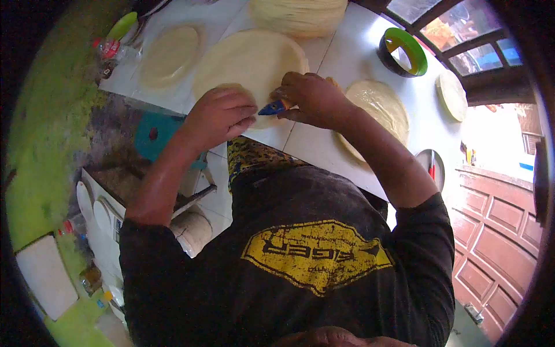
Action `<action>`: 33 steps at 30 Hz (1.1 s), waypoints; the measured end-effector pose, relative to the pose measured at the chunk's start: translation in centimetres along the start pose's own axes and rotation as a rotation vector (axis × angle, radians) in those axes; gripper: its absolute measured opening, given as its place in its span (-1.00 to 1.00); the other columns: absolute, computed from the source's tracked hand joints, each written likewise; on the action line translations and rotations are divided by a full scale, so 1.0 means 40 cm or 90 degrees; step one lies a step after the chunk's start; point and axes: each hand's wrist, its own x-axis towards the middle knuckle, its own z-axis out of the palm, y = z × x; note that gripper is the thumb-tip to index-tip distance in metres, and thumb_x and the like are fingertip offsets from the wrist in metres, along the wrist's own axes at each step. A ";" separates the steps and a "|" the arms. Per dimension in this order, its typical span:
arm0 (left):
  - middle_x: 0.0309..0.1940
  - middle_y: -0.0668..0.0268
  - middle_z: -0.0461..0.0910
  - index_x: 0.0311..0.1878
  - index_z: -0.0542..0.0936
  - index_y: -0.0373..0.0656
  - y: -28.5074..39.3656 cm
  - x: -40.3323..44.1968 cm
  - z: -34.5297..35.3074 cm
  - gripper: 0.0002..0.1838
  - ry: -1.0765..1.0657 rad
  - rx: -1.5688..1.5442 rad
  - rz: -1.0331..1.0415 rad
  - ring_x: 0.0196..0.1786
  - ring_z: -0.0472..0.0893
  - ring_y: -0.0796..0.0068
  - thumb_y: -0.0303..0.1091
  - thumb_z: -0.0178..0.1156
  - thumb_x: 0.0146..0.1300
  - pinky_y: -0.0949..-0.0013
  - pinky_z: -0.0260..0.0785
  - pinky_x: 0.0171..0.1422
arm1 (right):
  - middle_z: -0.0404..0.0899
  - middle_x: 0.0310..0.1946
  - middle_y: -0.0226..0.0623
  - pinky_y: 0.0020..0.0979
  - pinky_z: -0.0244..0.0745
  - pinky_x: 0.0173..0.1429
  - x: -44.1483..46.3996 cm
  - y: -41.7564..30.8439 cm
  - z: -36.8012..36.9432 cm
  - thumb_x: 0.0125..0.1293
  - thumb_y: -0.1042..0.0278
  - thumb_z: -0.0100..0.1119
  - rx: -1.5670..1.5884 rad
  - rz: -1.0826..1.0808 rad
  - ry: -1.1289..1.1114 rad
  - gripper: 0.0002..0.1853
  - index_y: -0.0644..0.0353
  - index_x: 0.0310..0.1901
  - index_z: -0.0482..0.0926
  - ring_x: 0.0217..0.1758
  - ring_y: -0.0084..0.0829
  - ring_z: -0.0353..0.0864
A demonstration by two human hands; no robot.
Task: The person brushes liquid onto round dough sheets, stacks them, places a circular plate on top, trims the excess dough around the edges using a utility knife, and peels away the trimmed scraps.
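Note:
A large round sheet of pale dough [251,58] lies on the white tiled table, its near edge by both hands. My left hand [225,113] is closed at the sheet's near left edge, with a fold of dough showing above the knuckles. My right hand [315,98] is closed around a blue and orange tool [274,108], possibly a brush, which points left toward my left hand over the near edge. Right of it lies another round dough sheet [378,113] with a shiny, wrinkled surface, partly behind my right forearm.
A tall dough stack [298,17] stands at the back. Thinner rounds lie at the left [170,56] and far right [451,96]. A green and black bowl [421,58] holds yellowish liquid. A plate [425,165] with a red-handled utensil, a plastic bottle [110,49] and a teal stool [155,136] are also around.

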 end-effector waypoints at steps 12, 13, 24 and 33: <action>-0.20 0.28 0.65 -0.20 0.67 -0.15 -0.054 0.027 -0.027 -0.76 -0.043 -0.149 0.035 -0.03 0.58 0.18 -0.27 0.35 0.07 0.15 0.45 0.12 | 0.55 -0.20 -0.25 -0.16 0.54 0.00 0.047 -0.016 0.028 0.08 0.21 0.37 0.064 0.033 -0.093 -0.65 0.08 -0.08 0.64 -0.08 -0.14 0.61; -0.19 0.26 0.64 -0.19 0.66 -0.16 -0.059 0.025 -0.027 -0.77 -0.054 -0.145 0.012 -0.02 0.57 0.16 -0.32 0.33 0.08 0.14 0.45 0.12 | 0.55 -0.19 -0.17 -0.11 0.56 0.00 0.049 -0.012 0.044 0.11 0.17 0.34 0.055 0.029 -0.074 -0.68 0.09 -0.13 0.62 -0.08 -0.08 0.62; -0.04 0.23 0.62 -0.04 0.64 -0.18 -0.110 -0.038 -0.041 -0.71 0.104 -0.064 -0.160 0.13 0.55 0.18 -0.38 0.30 0.15 0.15 0.37 0.29 | 0.58 -0.18 -0.09 -0.09 0.57 0.04 0.131 0.003 -0.017 0.28 0.16 0.13 0.034 0.051 0.011 -0.74 0.15 -0.14 0.59 -0.05 -0.02 0.62; -0.03 0.17 0.63 -0.08 0.67 -0.20 -0.162 -0.060 -0.072 -0.73 0.054 -0.175 -0.249 0.15 0.55 0.12 -0.34 0.34 0.16 0.16 0.36 0.31 | 0.62 -0.20 -0.11 -0.15 0.53 0.04 0.137 -0.001 -0.008 0.14 0.10 0.39 0.041 0.077 -0.049 -0.59 0.21 -0.07 0.61 -0.09 -0.07 0.62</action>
